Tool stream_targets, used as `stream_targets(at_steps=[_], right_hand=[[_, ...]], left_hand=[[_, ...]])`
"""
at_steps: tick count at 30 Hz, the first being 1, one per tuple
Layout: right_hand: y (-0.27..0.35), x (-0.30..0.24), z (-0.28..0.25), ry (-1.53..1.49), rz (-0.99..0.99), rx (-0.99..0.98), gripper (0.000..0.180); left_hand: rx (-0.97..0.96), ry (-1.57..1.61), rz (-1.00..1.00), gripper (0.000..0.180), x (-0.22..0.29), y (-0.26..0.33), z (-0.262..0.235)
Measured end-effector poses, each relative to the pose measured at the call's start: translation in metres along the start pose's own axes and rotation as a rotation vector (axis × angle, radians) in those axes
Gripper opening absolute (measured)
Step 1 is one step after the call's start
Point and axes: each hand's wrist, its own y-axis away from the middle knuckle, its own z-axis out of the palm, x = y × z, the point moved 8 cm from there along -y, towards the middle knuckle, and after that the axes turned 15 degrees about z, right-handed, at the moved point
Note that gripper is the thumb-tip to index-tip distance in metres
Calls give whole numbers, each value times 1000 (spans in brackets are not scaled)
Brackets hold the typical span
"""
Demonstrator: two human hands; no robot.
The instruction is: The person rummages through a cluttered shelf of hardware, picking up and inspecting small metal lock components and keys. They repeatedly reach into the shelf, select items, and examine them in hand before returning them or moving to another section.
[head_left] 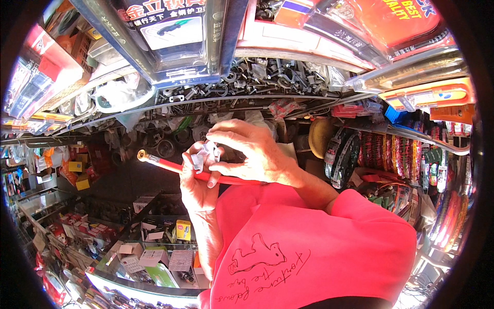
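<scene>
A long red rod (167, 164) with a brass-coloured, ring-like tip lies across my left hand (199, 181), its other end passing behind my right wrist toward the red shirt. The left fingers are closed around the rod. Just above it, a crumpled white piece (207, 155), thin like paper or plastic film, sits between both hands. My right hand (252, 149) comes in from the right, thumb and fingers bent together on that white piece. What lies inside the white piece, if anything, is hidden.
Beyond my hands runs a shelf full of loose metal parts (247, 77). Packaged goods (180, 36) hang above it. Coiled, colourfully wrapped items (391, 154) stack at the right. Small boxes (154, 257) stand on a glass case at the lower left.
</scene>
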Motion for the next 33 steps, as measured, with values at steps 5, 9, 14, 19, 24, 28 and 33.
stream_targets(at_steps=[5,9,14,19,24,28,33], right_hand=[[8,0,4,58,-114,55,37],[12,-4,3,97,-175,113,34],[10,-11,1,40,-217,88,41],[6,-11,2,-12,-116,-4,46],[4,-9,2,-34,-116,-57,45],[6,3,5,-126,-44,-42,45],[3,19,6,-375,157,8,36]], left_hand=[[19,-9,37,35,2,0,1],[40,-35,49,32,4,1,1],[59,-42,54,31,5,3,3],[110,-23,49,30,7,6,1],[55,-12,39,31,5,4,0],[14,-7,72,32,6,0,5],[33,-265,157,29,17,2,17]])
